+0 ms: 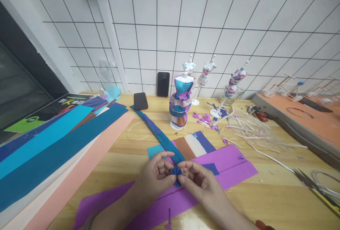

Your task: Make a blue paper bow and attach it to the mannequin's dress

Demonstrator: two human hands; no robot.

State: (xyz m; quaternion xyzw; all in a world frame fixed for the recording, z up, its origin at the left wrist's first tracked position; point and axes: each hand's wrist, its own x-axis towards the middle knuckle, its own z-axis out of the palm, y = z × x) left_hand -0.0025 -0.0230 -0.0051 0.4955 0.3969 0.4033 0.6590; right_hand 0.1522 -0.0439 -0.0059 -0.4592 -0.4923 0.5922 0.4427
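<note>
Between my two hands is a small pleated blue paper rosette (pixel 176 172). My left hand (pixel 157 173) pinches its left edge between thumb and fingers. On the other side, my right hand (pixel 196 178) grips it with thumb and forefinger. Both hands hover over a long purple crepe paper strip (pixel 233 168). A folded teal strip (pixel 163 139) runs away from just behind the rosette. Beyond it stands a small dress form (pixel 181 106) clothed in blue, purple and brown paper. Brown, white and blue paper pieces (pixel 195 145) lie behind my right hand.
Long crepe sheets (pixel 61 152) cover the left side. Two phones (pixel 163 84) are at the back, one upright against the tiled wall. Several smaller dress forms (pixel 236 79) stand behind. White cords (pixel 249 130), pliers (pixel 318 189) and an orange-topped box (pixel 300 115) occupy the right.
</note>
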